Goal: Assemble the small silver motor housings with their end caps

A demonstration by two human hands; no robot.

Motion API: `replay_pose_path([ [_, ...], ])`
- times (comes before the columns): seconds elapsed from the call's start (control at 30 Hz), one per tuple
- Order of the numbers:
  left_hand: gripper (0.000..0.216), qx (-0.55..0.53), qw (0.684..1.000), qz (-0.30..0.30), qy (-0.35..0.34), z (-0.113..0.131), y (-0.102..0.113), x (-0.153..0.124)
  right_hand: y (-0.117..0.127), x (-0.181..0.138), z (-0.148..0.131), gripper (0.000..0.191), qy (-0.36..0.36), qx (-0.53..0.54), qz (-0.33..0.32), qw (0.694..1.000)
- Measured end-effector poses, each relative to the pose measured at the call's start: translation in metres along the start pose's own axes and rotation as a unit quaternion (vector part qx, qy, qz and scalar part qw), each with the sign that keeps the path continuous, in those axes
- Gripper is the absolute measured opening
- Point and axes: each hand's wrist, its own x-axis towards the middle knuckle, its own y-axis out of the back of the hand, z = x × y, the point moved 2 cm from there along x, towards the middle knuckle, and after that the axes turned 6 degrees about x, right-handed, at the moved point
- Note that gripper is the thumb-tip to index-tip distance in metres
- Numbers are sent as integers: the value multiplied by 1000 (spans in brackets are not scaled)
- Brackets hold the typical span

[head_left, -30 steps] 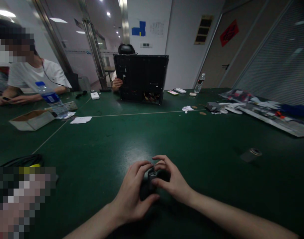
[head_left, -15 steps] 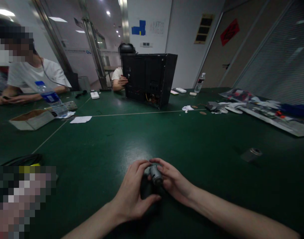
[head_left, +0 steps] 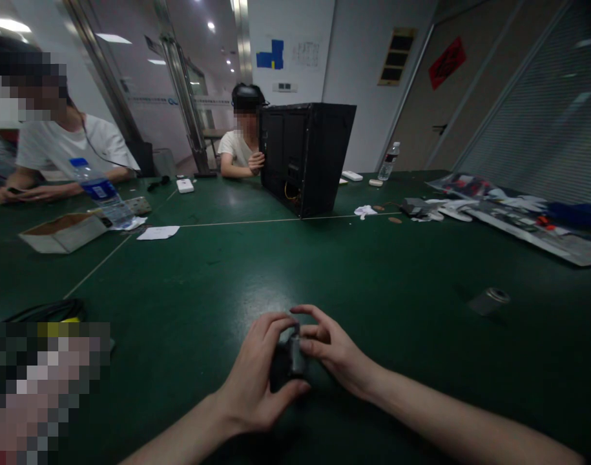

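Observation:
A small grey cylindrical electric motor (head_left: 296, 356) is between my two hands, just above the green table. My left hand (head_left: 256, 368) curves round it, with fingertips at its far end and the thumb close to its near end. From the other side, my right hand (head_left: 331, 345) pinches the motor with thumb and fingers, while the index finger is stretched over the top. Fingers hide part of the motor, and its near end is dark and blurred. To the right, a similar metal cylinder (head_left: 489, 301) lies on the table.
Across the green table (head_left: 217, 271), a person (head_left: 234, 152) holds a black computer case (head_left: 307, 158). Another person (head_left: 77, 145) sits at left near a bottle (head_left: 101, 190) and an open cardboard box (head_left: 65, 232). Tools and gloves clutter a panel (head_left: 532, 223) at right; a black cable (head_left: 48, 311) lies front left.
The motor has turned more upright in view and shifted slightly left, with the right hand's fingers moved along it. Across the table, the computer case has been rotated and moved right.

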Motion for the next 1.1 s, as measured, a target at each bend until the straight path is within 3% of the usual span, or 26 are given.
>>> replay_pose_path([
  [0.17, 47, -1, 1000, -2, -19, 2, 1, 1, 4, 1, -3, 62, 92, -203, -5, 975],
  [0.33, 26, 35, 999, 21, -2, 3, -3, 2, 9, 2, -1, 59, 163, -353, 17, 921],
  [0.43, 30, 50, 998, 31, 12, 2, -4, 3, 10, 2, 0, 59, 179, -416, 10, 892],
  [0.63, 44, 34, 998, 40, 33, -2, -4, 2, 7, 2, -4, 53, 194, -463, -14, 865],
  [0.93, 46, 24, 998, 25, 51, -2, -5, 4, 1, -2, -12, 51, 225, -496, -24, 838],
  [1.1, 44, 40, 996, 37, 68, -8, -8, 4, 0, -3, -16, 34, 263, -507, -11, 820],
])
